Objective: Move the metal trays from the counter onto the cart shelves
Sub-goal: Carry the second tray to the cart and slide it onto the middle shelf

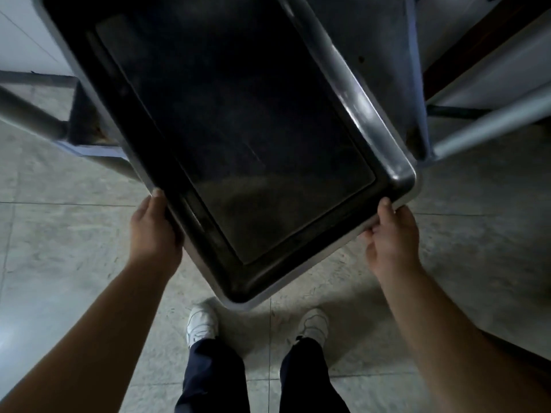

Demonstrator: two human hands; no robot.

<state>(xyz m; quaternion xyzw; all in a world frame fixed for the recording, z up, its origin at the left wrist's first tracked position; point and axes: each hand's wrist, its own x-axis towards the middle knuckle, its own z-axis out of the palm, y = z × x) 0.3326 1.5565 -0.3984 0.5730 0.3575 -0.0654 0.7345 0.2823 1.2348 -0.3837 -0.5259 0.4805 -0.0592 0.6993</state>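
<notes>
My left hand (155, 225) grips the near-left edge of the metal tray (238, 138): thumb on top of the rim, fingers curled under and hidden. My right hand (390, 236) grips the near-right edge close to the tray's right corner, thumb over the rim, fingers wrapped beneath. Both forearms reach forward from the lower corners of the view.

Tray: large, rectangular, dark inside with a raised flat panel in its floor and a lighter grey rolled rim. It is held in the air, skewed so that one near corner points down toward my feet; that corner hangs above the floor between the hands. The far end runs out of the top of the view.

Under the tray's far half is the cart (387, 84): a grey shelf surface with a blue-edged lip shows to the right of the tray, and grey tubular rails slant out on both sides, left (29, 117) and right (489, 123). Whether the tray's far end touches the shelf, I cannot tell.

Below: pale tiled floor (74, 234), my white shoes (202, 323) and dark trousers (214, 380).
</notes>
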